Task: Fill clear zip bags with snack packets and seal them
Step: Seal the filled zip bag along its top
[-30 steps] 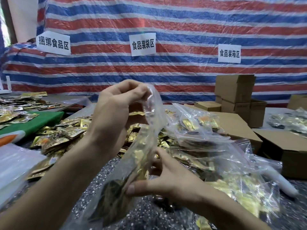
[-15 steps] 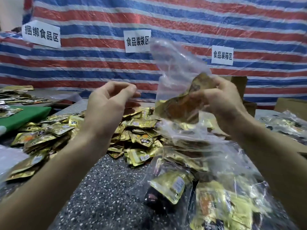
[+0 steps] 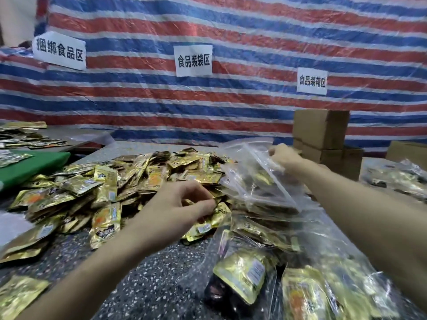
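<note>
Right hand [image 3: 285, 157] fingers pinched zip bag [image 3: 261, 181] atop slick bag heap [image 3: 323, 262]: could slide off. Left hand [image 3: 180, 204] fingers curled over snack packets [image 3: 143, 172], hold unclear.

Zip bag [image 3: 261, 179] now down on the filled pile [image 3: 265, 227]; left hand [image 3: 178, 209] low among loose packets [image 3: 138, 172].

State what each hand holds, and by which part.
Right hand pinches a clear zip bag by its far upper edge. Left hand curls over the gold snack packets; whether it grips one cannot be told.
</note>
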Tool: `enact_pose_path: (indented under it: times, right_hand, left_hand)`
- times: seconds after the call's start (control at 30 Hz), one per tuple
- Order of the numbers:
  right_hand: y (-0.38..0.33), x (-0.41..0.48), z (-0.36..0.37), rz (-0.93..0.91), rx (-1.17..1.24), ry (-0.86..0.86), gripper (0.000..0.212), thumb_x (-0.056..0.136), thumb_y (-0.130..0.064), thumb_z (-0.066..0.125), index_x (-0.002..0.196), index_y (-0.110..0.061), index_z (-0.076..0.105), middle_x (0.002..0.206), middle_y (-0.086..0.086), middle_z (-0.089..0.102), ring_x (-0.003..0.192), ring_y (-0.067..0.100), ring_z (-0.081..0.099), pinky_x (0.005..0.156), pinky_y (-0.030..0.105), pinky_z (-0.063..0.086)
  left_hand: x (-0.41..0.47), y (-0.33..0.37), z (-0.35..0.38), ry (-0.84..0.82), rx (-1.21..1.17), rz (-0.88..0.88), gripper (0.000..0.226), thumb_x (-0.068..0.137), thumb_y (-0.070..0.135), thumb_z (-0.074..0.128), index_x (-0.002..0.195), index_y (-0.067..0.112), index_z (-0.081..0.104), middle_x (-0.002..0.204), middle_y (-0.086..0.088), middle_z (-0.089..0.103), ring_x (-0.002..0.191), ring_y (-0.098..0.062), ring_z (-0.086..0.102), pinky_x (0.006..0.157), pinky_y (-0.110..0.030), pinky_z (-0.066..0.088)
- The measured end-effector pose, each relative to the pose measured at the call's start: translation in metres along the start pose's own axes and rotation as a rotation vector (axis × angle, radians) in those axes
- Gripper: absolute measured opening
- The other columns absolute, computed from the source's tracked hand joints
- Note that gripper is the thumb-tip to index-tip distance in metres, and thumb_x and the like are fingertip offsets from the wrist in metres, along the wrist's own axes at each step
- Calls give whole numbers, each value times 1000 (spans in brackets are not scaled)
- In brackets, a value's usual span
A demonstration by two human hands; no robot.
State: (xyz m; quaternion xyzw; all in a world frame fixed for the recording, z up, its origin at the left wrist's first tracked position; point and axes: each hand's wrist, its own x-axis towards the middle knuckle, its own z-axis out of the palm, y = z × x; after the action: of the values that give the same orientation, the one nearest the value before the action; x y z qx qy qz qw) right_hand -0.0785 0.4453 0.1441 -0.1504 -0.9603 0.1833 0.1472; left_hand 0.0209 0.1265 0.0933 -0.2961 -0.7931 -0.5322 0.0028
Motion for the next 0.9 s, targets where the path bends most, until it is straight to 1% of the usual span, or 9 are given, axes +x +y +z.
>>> enact_pose_path:
  times: [0.07, 0.17, 0.27, 0.37, 0.43, 0.53, 0.7, 0.83, 0.9]
  right_hand:
    - [-6, 0, -9, 36, 31, -35, 21, 90, -15, 51, 87, 3, 61, 79, 12, 59, 64, 23, 52, 53, 29, 38]
    - [-22, -10, -33, 46, -13, -29, 17, 87, -7, 43, 73, -7, 51, 84, 16, 55, 65, 23, 46, 59, 31, 37]
    - [-40, -33, -41, -3, -63, 158, 26, 83, -23, 51, 94, -2, 60, 93, 13, 63, 79, 28, 60, 74, 40, 53]
    - [-77, -67, -21, -216, -1, 364, 25, 81, -22, 54, 96, -10, 68, 93, 6, 70, 76, 21, 60, 68, 34, 50]
    - [-103, -95, 2, -387, 183, 344, 27, 82, -25, 52, 101, -15, 68, 99, 1, 67, 90, 17, 61, 79, 38, 52]
    - [-125, -125, 37, -489, 363, 265, 30, 84, -25, 53, 109, -16, 66, 110, 1, 67, 102, 15, 60, 90, 42, 54]
    - [-138, -150, 93, -507, 623, 178, 18, 88, -14, 62, 105, -16, 69, 102, -4, 68, 95, 7, 63, 81, 28, 54]
    - [-131, -159, 131, -430, 793, 114, 17, 92, -12, 64, 106, -21, 68, 100, -13, 68, 93, -3, 63, 73, 12, 50]
    - [-123, -163, 144, -416, 843, 89, 20, 92, -10, 65, 105, -24, 68, 100, -15, 68, 94, -7, 62, 74, 7, 49]
  left_hand:
    - [-1, -3, -2, 14, 22, -17, 8, 91, 31, 66, 90, 26, 71, 90, 14, 72, 82, -1, 67, 72, -16, 53]
    - [-1, -8, -3, 27, 34, -23, 7, 92, 28, 66, 91, 24, 72, 93, 8, 73, 84, -5, 68, 81, -26, 55]
    - [-1, -13, -4, 66, 6, -20, 6, 92, 25, 66, 91, 25, 71, 92, 7, 73, 84, -5, 68, 82, -27, 56]
    - [3, -19, -5, 162, -26, -1, 5, 93, 23, 66, 91, 24, 71, 89, 4, 73, 81, -8, 69, 78, -30, 56]
    - [4, -24, -5, 237, -35, 31, 5, 93, 20, 65, 93, 24, 69, 91, 4, 72, 83, -7, 68, 73, -21, 54]
    - [3, -31, -6, 322, -33, 88, 7, 94, 18, 65, 95, 23, 68, 93, 7, 70, 84, -3, 66, 67, -12, 51]
    - [-8, -52, -19, 391, 34, 129, 12, 92, 13, 67, 91, 26, 65, 88, 14, 68, 82, -3, 64, 69, -14, 52]
    - [-20, -86, -41, 447, 258, 21, 13, 93, 13, 66, 97, 25, 61, 91, 12, 64, 84, 0, 60, 71, -17, 52]
    - [-29, -107, -63, 447, 609, -107, 19, 95, 20, 62, 114, 25, 59, 109, 6, 62, 99, -7, 55, 87, -27, 49]
